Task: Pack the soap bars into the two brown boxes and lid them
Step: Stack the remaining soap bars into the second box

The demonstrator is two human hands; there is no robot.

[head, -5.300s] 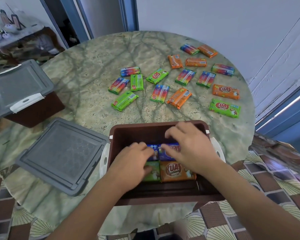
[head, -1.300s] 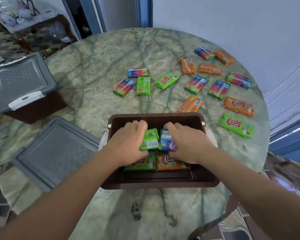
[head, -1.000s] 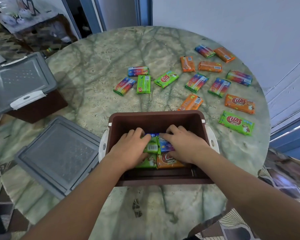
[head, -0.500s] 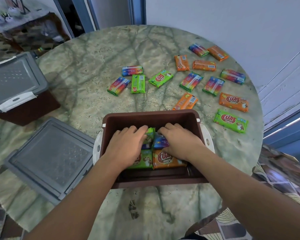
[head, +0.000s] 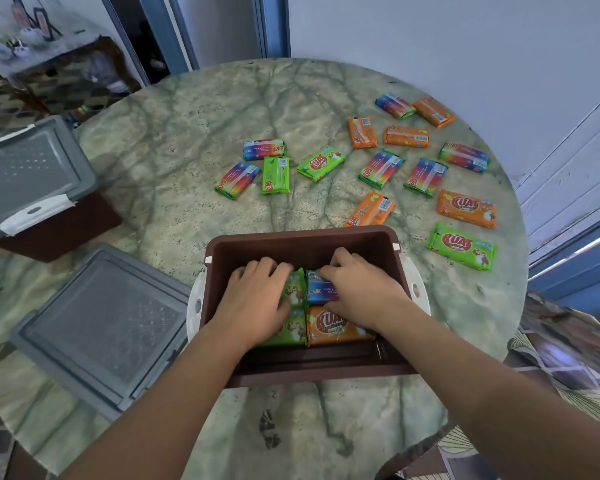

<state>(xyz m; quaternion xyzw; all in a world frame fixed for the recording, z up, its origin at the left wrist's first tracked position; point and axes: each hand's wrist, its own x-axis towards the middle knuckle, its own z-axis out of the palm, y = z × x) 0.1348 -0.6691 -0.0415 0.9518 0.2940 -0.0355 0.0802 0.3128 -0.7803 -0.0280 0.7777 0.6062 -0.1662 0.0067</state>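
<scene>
Green soap bar [head: 293,289] mostly under left hand [head: 255,306], grip perhaps hidden.
</scene>
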